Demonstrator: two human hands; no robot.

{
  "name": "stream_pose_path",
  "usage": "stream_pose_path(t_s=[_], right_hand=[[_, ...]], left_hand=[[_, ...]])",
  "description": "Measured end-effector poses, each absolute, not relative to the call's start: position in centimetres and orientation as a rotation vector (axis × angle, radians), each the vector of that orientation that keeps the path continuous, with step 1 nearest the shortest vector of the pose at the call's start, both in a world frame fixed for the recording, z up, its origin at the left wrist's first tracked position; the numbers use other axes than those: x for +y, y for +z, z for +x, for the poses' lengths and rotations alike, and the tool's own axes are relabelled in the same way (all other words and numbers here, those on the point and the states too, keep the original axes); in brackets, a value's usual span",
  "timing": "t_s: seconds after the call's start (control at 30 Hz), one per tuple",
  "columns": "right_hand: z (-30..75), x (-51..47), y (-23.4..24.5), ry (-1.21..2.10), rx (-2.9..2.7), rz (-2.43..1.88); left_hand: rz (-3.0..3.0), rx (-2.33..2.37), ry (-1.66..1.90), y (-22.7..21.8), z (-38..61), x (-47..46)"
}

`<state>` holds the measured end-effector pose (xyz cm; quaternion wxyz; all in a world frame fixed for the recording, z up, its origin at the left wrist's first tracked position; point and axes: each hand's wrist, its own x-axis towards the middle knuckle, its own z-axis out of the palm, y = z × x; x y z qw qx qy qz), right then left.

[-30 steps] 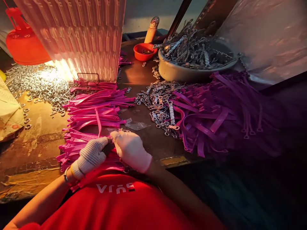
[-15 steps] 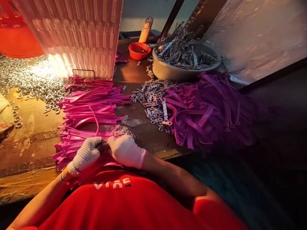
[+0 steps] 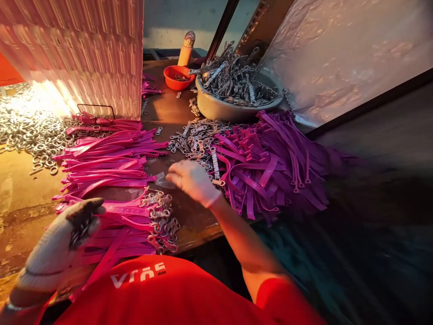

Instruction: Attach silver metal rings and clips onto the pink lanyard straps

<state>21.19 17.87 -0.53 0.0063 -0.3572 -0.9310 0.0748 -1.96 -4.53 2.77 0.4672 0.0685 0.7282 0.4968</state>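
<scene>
My left hand [image 3: 64, 239], in a white dotted glove with dark, dirty fingers, is over the left edge of a pile of pink straps [image 3: 118, 210]. Its fingers are parted and a little blurred, and I see nothing clearly held between them. The straps lie in a stack, metal links [image 3: 162, 221] fastened at their right ends. A single strap [image 3: 106, 262] slants across the front near my shirt. My right hand [image 3: 192, 180], in a light glove, hovers over the dark tabletop with loosely stretched fingers, close to scraps of clear plastic [image 3: 164, 180] and left of the purple straps [image 3: 257, 167].
Loose metal links [image 3: 196, 135] lie behind my right hand. A grey basin [image 3: 226, 108] heaped with metal chain pieces stands behind them, beside a red bowl [image 3: 177, 79] and a bottle [image 3: 186, 48]. Metal rings [image 3: 43, 135] cover the left side by a ridged translucent panel [image 3: 101, 58].
My hands have parted: the left moved left and nearer, the right moved right and away from me. The metal links at the strap ends are uncovered. The view has shifted slightly rightward.
</scene>
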Motion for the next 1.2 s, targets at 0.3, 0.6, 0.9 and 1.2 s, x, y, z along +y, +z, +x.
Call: stream_pose_path(t_s=[0.3, 0.6, 0.9, 1.2], right_hand=[[21.7, 26.8, -6.5, 0.088, -2.667, -1.568], [19.6, 14.2, -2.7, 1.079, -2.318, -0.906], [16.2, 5.3, -0.6, 1.728, -2.038, -0.699], [16.1, 3.3, -0.1, 1.951, -1.598, -0.938]], left_hand=[[0.003, 1.084, 1.224, 0.9, 1.2, -0.5], [0.402, 1.256, 1.236, -0.3, 2.6, -2.8], [0.535, 1.136, 1.364, -1.1, 2.4, -5.4], [0.494, 1.248, 1.456, -2.6, 1.2, -8.3]])
